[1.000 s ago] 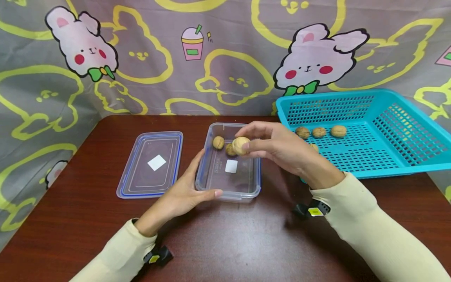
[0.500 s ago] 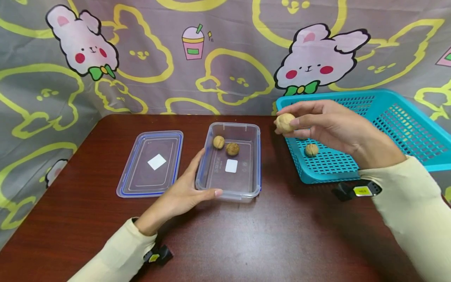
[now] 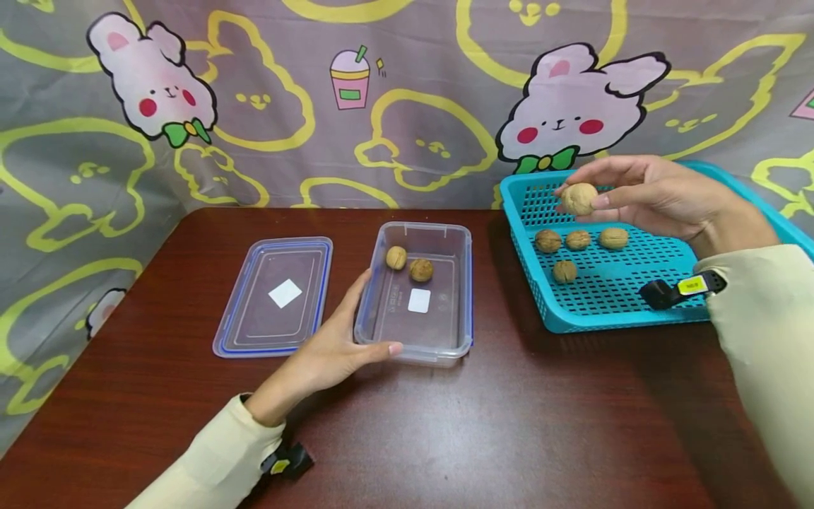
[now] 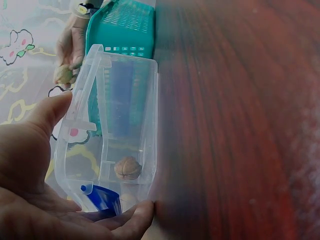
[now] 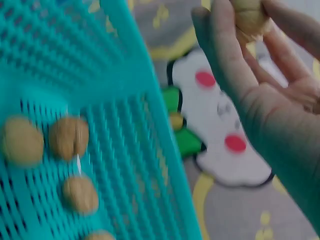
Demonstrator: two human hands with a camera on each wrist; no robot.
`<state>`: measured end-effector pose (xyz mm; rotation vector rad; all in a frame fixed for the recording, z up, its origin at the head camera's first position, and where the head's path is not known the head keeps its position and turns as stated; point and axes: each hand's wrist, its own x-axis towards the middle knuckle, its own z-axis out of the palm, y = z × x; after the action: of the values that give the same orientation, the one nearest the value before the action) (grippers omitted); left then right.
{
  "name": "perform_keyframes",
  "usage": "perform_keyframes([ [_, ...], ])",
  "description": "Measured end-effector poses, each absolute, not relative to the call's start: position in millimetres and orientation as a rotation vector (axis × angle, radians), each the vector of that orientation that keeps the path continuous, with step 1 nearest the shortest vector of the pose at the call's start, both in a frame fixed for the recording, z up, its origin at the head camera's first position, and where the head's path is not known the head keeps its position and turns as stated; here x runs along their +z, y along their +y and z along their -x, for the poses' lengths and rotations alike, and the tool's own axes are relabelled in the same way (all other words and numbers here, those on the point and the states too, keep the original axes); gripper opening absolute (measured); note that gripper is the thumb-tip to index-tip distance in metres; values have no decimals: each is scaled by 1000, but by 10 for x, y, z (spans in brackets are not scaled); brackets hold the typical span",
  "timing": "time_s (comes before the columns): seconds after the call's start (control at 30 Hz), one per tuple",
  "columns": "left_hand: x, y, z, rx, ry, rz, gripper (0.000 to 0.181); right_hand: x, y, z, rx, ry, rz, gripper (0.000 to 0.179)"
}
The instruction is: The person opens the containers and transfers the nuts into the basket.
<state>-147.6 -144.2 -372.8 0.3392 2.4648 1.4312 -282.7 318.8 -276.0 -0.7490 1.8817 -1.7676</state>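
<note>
My right hand (image 3: 674,198) pinches a pale walnut (image 3: 580,199) between thumb and fingertips, above the turquoise basket (image 3: 543,300); the same walnut (image 5: 249,17) shows at the top of the right wrist view. My left hand (image 3: 331,346) holds the near left corner of a clear plastic food container (image 3: 439,348), its thumb on the front rim and its fingers along the left side. Two walnuts lie inside the container, a light walnut (image 3: 396,258) and a darker walnut (image 3: 421,269). In the left wrist view one walnut (image 4: 128,168) is seen through the container wall.
Several walnuts lie in the basket, among them a walnut (image 3: 564,271) near its left wall. A clear lid (image 3: 254,311) with a blue seal lies left of the container on the brown table (image 3: 483,438). Behind hangs a patterned cloth (image 3: 254,106).
My right hand has carried the pale walnut from above the container rightward and up to above the basket. The left hand and the container have stayed put.
</note>
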Motion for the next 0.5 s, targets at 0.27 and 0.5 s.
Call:
perform_keyframes([
  [0.27,-3712,-1433,1467,1384,2487,-333,119,-2856,3446,2961,-1645,2036,578,36],
  [0.5,-3714,-1435,1467,1391,2485,-338,119,-2948,3547,3052,-1326,2204,593,36],
])
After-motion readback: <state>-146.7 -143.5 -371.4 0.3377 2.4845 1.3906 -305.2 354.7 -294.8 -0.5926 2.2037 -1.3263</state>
